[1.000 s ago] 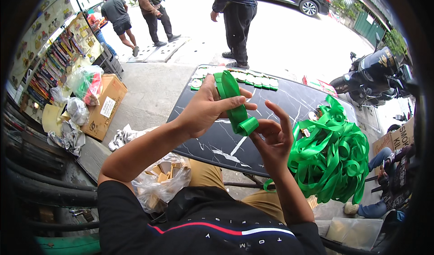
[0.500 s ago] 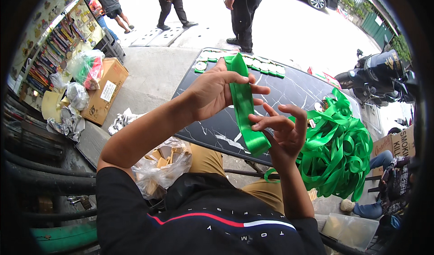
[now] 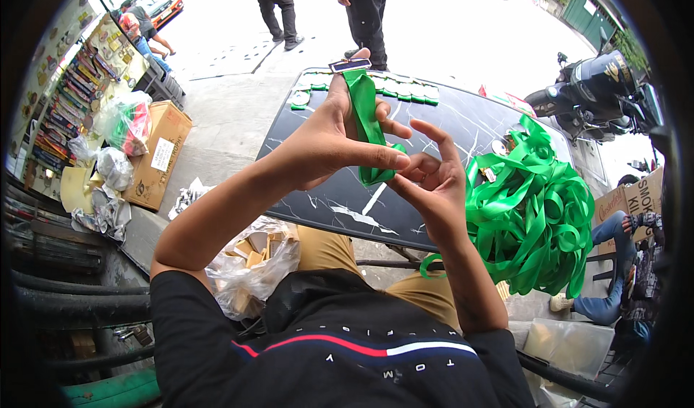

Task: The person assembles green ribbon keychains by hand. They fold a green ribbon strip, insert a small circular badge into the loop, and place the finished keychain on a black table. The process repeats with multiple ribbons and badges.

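Note:
A green satin ribbon (image 3: 367, 111) hangs in a folded loop between my hands above the table. My left hand (image 3: 329, 129) grips it, with the thumb stretched across its lower fold. At the ribbon's upper end, by the left fingertips, is a flat piece with a dark and white edge (image 3: 350, 65), seen nearly edge-on. My right hand (image 3: 434, 184) pinches the lower fold beside the left thumb, its other fingers raised. On the table's right side lies a big tangled heap of green ribbons (image 3: 535, 213), with some round medals (image 3: 499, 147) at its far edge.
The dark marble-patterned table (image 3: 318, 169) carries rows of green-ribboned medals (image 3: 405, 90) along its far edge. A clear bag of small wooden-looking pieces (image 3: 249, 263) is by my lap. A cardboard box (image 3: 163, 155) stands at left. People stand beyond the table; a motorcycle (image 3: 593, 93) is at right.
The ribbon has been folded shorter, and my right hand has come up against my left thumb. The dark-edged piece now shows at the ribbon's top. The view has shifted slightly.

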### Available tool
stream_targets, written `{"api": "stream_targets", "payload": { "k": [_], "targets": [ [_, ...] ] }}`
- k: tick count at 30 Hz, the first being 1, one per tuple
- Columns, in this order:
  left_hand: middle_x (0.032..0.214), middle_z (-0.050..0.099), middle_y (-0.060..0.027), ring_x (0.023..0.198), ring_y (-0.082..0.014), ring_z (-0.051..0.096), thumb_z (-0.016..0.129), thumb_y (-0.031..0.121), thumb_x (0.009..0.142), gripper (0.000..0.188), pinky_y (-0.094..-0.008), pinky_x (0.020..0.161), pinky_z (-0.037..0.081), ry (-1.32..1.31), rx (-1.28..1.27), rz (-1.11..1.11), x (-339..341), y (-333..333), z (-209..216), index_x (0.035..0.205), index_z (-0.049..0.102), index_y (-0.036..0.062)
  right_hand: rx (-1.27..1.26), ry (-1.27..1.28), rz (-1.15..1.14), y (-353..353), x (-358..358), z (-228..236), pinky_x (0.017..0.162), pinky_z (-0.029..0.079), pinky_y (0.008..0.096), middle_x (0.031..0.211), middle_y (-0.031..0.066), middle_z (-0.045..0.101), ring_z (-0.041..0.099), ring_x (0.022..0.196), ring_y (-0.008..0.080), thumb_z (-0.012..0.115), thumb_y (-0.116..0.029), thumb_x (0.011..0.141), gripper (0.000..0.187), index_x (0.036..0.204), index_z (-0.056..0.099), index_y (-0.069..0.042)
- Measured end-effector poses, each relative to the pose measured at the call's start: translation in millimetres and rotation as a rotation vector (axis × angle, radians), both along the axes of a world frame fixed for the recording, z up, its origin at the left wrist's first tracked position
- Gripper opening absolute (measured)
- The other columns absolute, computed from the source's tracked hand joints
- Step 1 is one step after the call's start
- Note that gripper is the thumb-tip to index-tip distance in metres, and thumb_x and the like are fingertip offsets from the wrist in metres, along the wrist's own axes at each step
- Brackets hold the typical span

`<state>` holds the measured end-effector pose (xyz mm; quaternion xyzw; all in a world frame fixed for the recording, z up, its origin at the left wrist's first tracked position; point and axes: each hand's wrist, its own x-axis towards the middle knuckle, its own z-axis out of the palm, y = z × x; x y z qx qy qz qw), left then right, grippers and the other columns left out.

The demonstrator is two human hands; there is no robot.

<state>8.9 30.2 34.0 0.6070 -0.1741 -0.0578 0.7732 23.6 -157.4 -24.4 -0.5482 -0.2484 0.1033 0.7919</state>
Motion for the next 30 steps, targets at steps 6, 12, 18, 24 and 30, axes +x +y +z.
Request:
{"api": "stream_targets", "payload": {
  "k": [6,12,18,24,30],
  "targets": [
    [0.104,0.046,-0.0058,0.113,-0.0257,0.057,0.075,-0.01,0.07,0.115,-0.046,0.098,0.051,0.024,0.019,0.03,-1,1,-1,0.154,0.001,0.0165,-0.023,0.02,0.018,1,3,1,0.082,0.052,0.0276,0.081,0.0085,0.068,0.066,0.081,0.0132,0.075,0.003,0.078,0.072,0.137,0.035,0.003],
    [0.104,0.046,-0.0075,0.111,-0.0266,0.059,0.066,-0.015,0.074,0.106,-0.0459,0.096,0.053,0.017,-0.074,0.007,7,11,1,0.151,-0.002,0.0113,-0.07,-0.124,-0.042,8,3,-3,0.099,0.043,0.0358,0.082,0.0099,0.07,0.066,0.093,0.0178,0.076,0.004,0.076,0.073,0.137,0.035,0.004],
    [0.104,0.045,-0.0078,0.109,-0.0274,0.059,0.071,-0.015,0.072,0.11,-0.0472,0.096,0.054,0.015,-0.115,-0.035,11,15,-3,0.15,-0.003,0.0097,-0.014,0.041,0.039,10,-1,-2,0.093,0.048,0.0326,0.084,0.0115,0.07,0.068,0.094,0.0184,0.075,0.004,0.078,0.073,0.137,0.033,0.004],
    [0.102,0.043,-0.0061,0.11,-0.0258,0.058,0.079,-0.015,0.063,0.123,-0.0458,0.095,0.055,0.028,0.013,-0.04,9,18,-3,0.149,-0.005,0.0093,0.004,0.1,0.037,12,-2,-1,0.078,0.053,0.0246,0.081,0.0067,0.067,0.067,0.081,0.0123,0.074,0.004,0.079,0.07,0.138,0.034,0.002],
    [0.103,0.044,-0.0075,0.11,-0.0274,0.057,0.07,-0.017,0.069,0.112,-0.0487,0.094,0.056,0.038,-0.074,0.006,9,20,-8,0.149,-0.004,0.0091,0.02,0.091,0.025,14,-3,-5,0.084,0.051,0.0266,0.085,0.0084,0.067,0.067,0.086,0.0142,0.073,0.004,0.08,0.062,0.133,0.041,0.002]
  ]
}}
